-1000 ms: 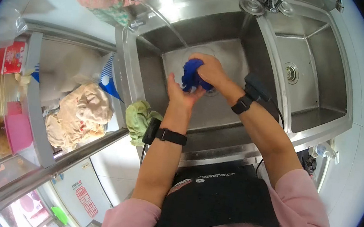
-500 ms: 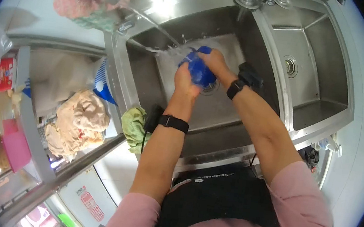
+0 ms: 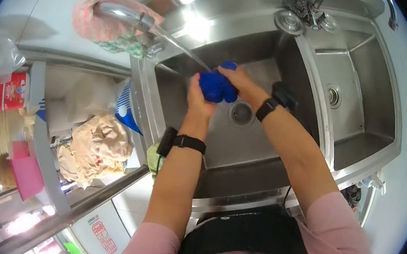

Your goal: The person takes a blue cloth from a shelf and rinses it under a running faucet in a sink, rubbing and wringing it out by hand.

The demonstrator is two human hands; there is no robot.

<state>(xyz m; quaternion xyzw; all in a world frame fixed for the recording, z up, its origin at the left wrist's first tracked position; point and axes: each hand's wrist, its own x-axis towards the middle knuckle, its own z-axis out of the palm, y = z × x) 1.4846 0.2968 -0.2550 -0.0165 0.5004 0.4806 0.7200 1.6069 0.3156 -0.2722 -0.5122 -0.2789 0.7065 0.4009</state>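
Observation:
A bunched, wet-looking blue cloth is held between both hands above the left basin of a steel sink. My left hand grips its left side with fingers wrapped round it. On the upper right of the cloth, my right hand is closed, with a bit of blue sticking out above the fingers. Water runs from the faucet down onto or just behind the cloth. The basin's round drain shows just below the cloth.
Pink and green towelling wraps the faucet. A green cloth hangs at the sink's left edge. Further left, a shelf holds beige cloths, a pink container and a red tub. A second basin lies right.
The view has shifted, so the sink sits lower and further right. The blue cloth is more bunched, and the splashing around it has lessened. More of the drain shows.

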